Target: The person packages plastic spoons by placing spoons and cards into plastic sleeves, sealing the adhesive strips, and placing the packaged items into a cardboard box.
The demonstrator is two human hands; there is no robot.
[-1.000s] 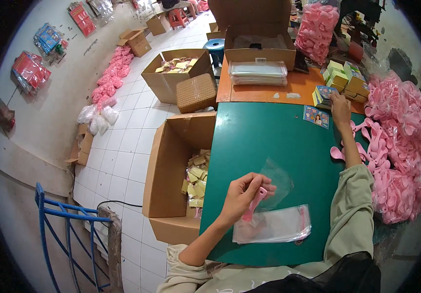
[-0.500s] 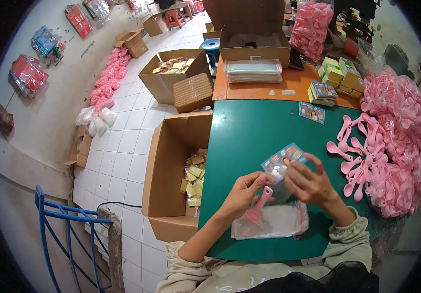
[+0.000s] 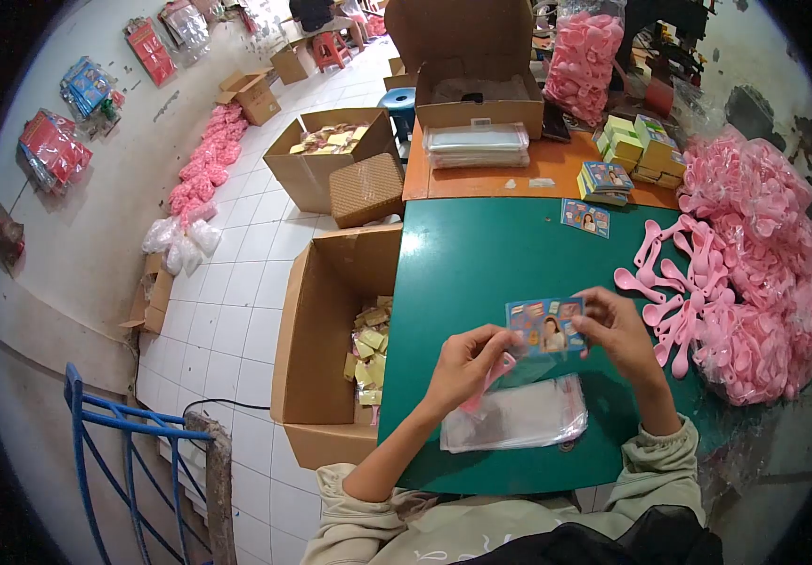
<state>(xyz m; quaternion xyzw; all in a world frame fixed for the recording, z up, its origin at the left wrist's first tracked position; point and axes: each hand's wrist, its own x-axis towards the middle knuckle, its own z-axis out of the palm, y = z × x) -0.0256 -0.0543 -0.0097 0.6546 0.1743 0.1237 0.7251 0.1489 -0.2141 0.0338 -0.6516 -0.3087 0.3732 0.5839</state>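
A blue, rectangular printed cardboard card (image 3: 545,325) is held above the bench (image 3: 472,254), a green-topped surface, with its printed face toward the wearer. The fingers of the right hand (image 3: 613,330) pinch the card at its right edge, a grip that leaves most of the print uncovered. The fingers of the left hand (image 3: 467,369) are closed on a pink plastic spoon (image 3: 493,379), positioned beside the card's left edge. A clear plastic film (image 3: 525,371) shows below the card; whether the card is inside it cannot be determined.

Directly beneath lies a stack of clear plastic bags (image 3: 519,417), apparently placed close to the body for short reach. Loose pink spoons (image 3: 674,325) lie at the right, likely spread for single pickup, beside bulky bagged pink spoons (image 3: 764,320). A stack of printed cards (image 3: 606,183) stands at the far side, presumably kept out of the working area.
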